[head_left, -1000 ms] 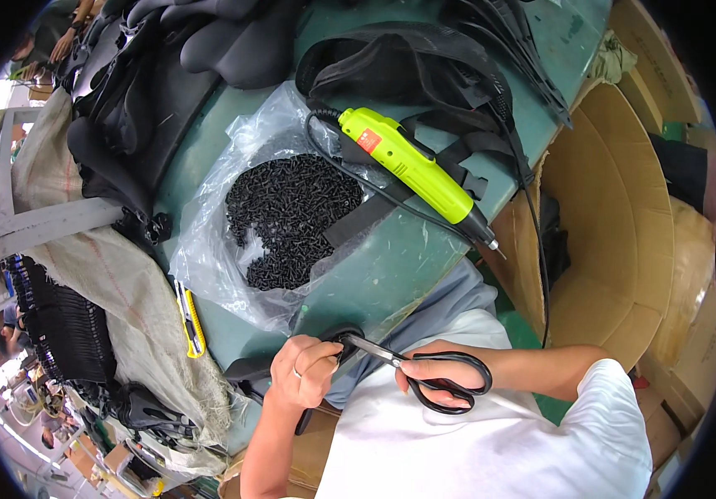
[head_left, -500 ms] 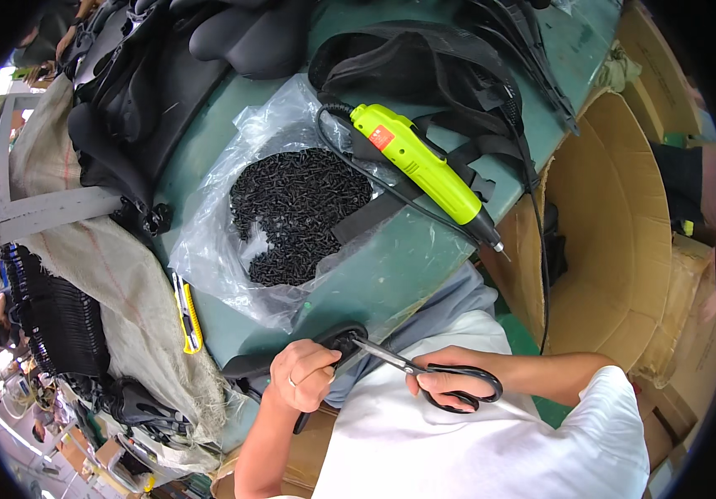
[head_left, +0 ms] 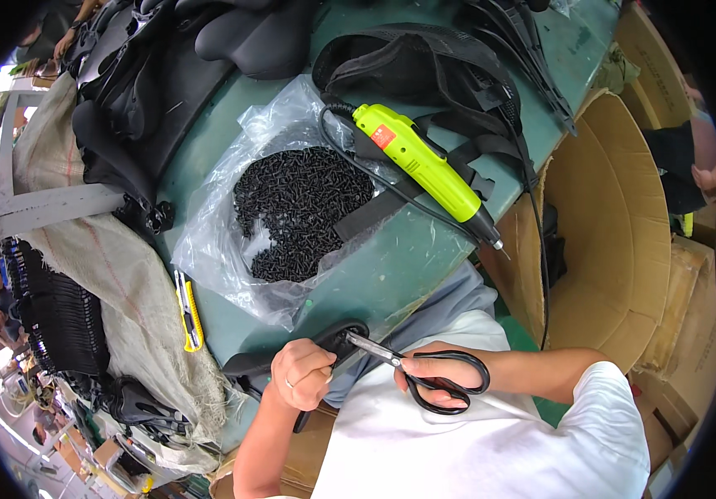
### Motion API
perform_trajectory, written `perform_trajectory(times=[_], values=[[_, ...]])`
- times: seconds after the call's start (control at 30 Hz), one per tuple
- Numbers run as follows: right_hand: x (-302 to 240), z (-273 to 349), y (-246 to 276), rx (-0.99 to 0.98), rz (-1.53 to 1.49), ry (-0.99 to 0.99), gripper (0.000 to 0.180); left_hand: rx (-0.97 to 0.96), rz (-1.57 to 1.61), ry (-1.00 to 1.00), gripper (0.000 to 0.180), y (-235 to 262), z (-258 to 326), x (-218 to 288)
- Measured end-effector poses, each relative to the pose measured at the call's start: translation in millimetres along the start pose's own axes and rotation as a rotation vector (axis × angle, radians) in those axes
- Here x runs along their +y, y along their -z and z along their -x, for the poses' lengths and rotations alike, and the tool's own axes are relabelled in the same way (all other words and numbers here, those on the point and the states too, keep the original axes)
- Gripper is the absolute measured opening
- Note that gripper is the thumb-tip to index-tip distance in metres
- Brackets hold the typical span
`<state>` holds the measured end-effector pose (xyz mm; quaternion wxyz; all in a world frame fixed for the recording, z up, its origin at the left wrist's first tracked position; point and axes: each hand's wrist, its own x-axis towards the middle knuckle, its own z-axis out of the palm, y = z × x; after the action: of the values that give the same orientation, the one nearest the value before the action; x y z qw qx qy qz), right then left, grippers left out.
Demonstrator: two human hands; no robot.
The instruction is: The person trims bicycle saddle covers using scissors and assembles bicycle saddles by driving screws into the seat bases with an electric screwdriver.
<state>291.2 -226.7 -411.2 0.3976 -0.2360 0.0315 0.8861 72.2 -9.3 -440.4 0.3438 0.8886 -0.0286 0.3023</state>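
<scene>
My right hand (head_left: 428, 370) holds scissors (head_left: 374, 347) with black handles, its fingers in the loops, which are spread apart. The blade tips reach the end of a black padded piece (head_left: 337, 334) at the table's near edge. My left hand (head_left: 303, 373), wearing a ring, is closed on that padded piece, just left of the blades. Part of the piece is hidden behind the fingers, and exactly what the blades touch is too small to make out.
On the green table (head_left: 391, 295) lie a clear plastic bag (head_left: 208, 241) of black screws (head_left: 299, 208), a lime-green electric screwdriver (head_left: 420, 166) and a yellow utility knife (head_left: 188, 312). Black padded parts (head_left: 258, 37) sit at the back. A large open cardboard box (head_left: 607, 233) stands right.
My right hand has shifted slightly left with the scissors, and their handles have spread wider. The blades reach further onto the black padded piece. My left hand has stayed almost in place.
</scene>
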Motion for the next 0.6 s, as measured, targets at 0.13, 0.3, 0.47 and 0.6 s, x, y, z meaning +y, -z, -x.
perform_trajectory(times=[0.13,0.3,0.47,0.6], values=[[-7.9,6.9,-11.5,0.117,0.114,0.003,0.052,-0.034,0.027,0.023,0.032,6.0,2.1,1.6],[-5.3,15.0,-13.0,0.133,0.256,0.040,0.049,0.131,0.136,0.080,0.017,-1.6,13.7,-1.2],[-0.4,24.3,-12.5,0.065,0.280,0.242,0.039,0.219,0.195,0.138,0.014,-1.8,7.4,0.6],[-2.7,26.9,-8.1,0.065,0.289,0.367,0.038,0.181,0.203,0.179,0.013,4.7,3.0,6.7]])
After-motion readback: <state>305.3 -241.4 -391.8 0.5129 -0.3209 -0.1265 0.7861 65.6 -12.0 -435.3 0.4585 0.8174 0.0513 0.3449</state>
